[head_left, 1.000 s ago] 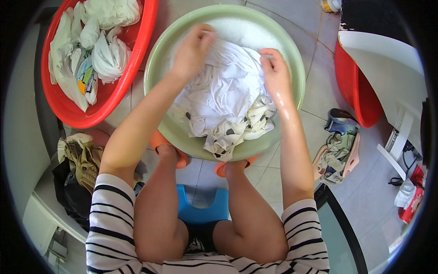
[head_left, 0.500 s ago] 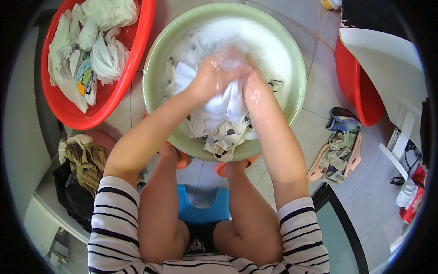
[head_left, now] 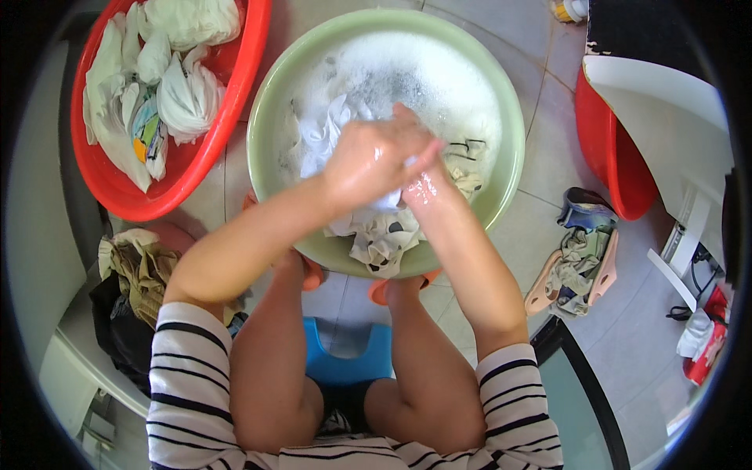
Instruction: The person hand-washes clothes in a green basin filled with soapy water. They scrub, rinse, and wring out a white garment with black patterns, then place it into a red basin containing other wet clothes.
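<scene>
My left hand [head_left: 368,157] and my right hand [head_left: 421,178] are pressed together above a light green basin [head_left: 507,180] of sudsy water. Their fingers are closed around part of a white cloth [head_left: 333,129], which shows to the left of the hands and below them. The left hand lies over the right and hides most of the right fingers. Foam clings to my right wrist. A cream cloth with dark spots [head_left: 384,239] lies bunched at the basin's near side. Another cream cloth with dark lines [head_left: 468,160] sticks up through the foam on the right.
At the upper left, a red tub [head_left: 168,196] holds white laundry [head_left: 188,98]. A brownish garment [head_left: 141,270] is piled at the left. A blue stool [head_left: 352,364] is beneath me. Pink slippers [head_left: 544,290] with grey cloth stand right, near another red basin [head_left: 619,157].
Both hands have come up and slightly nearer from the foam, the left now lying across the right. More of the white cloth shows at the left, and the cream cloth at the right is more exposed.
</scene>
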`<action>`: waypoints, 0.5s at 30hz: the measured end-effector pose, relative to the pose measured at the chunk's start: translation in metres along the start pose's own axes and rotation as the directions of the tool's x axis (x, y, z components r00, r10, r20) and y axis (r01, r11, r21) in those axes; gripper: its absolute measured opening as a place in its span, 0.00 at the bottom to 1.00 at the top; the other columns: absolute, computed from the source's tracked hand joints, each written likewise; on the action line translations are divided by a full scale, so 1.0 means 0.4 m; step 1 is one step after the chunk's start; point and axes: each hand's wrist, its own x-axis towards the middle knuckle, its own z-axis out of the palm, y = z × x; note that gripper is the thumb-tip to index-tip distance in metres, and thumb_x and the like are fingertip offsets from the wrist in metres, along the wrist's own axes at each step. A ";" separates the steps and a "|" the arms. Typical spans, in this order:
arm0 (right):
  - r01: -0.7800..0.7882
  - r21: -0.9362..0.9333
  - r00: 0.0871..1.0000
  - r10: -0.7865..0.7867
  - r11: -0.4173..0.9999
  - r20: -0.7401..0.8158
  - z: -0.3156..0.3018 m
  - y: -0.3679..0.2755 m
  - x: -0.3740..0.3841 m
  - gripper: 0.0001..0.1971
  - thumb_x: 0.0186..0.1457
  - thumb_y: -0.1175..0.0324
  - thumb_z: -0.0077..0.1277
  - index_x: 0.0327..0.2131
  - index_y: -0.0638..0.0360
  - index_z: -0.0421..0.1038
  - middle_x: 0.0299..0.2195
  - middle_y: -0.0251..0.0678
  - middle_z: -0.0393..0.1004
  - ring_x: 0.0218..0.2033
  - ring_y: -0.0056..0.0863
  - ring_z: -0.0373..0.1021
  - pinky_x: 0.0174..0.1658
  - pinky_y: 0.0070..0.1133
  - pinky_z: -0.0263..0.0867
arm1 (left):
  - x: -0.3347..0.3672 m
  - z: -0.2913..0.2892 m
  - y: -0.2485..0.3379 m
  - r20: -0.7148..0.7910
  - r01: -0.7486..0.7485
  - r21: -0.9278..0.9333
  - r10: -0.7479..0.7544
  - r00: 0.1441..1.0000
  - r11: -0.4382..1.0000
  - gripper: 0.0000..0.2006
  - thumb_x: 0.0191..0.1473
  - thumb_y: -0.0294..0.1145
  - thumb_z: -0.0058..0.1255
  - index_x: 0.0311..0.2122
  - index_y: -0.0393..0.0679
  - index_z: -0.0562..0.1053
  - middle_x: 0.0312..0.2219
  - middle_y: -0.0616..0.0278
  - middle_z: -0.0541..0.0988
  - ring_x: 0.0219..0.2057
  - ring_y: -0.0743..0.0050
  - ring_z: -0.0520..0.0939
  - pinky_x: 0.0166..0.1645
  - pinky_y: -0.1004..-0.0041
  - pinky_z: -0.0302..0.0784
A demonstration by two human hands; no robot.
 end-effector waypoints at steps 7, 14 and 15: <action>0.043 -0.158 0.999 -0.045 0.986 -0.009 -0.030 -0.145 -0.065 0.22 0.58 0.53 0.41 0.40 0.68 0.64 0.35 0.44 0.72 0.32 0.31 0.72 0.36 0.27 0.71 | 0.064 -0.061 -0.155 0.065 0.147 -0.103 -0.141 0.988 0.984 0.11 0.52 0.39 0.48 0.34 0.45 0.76 0.25 0.60 0.75 0.27 0.62 0.74 0.33 0.70 0.69; 0.466 -0.800 0.808 -0.550 0.378 0.211 -0.106 -0.100 0.030 0.21 0.52 0.58 0.50 0.45 0.61 0.66 0.28 0.39 0.74 0.33 0.29 0.72 0.36 0.23 0.66 | 0.020 0.010 -0.250 0.312 0.179 0.146 -0.217 0.925 0.973 0.17 0.47 0.35 0.51 0.44 0.46 0.72 0.34 0.52 0.77 0.33 0.58 0.77 0.39 0.68 0.71; 0.428 -0.864 0.798 -0.559 0.266 0.223 -0.109 -0.085 0.060 0.21 0.52 0.58 0.50 0.46 0.62 0.65 0.30 0.40 0.74 0.34 0.30 0.71 0.37 0.24 0.65 | 0.017 0.022 -0.263 0.334 0.106 0.224 -0.179 0.925 0.969 0.17 0.47 0.33 0.50 0.44 0.45 0.72 0.35 0.50 0.77 0.33 0.56 0.77 0.40 0.67 0.72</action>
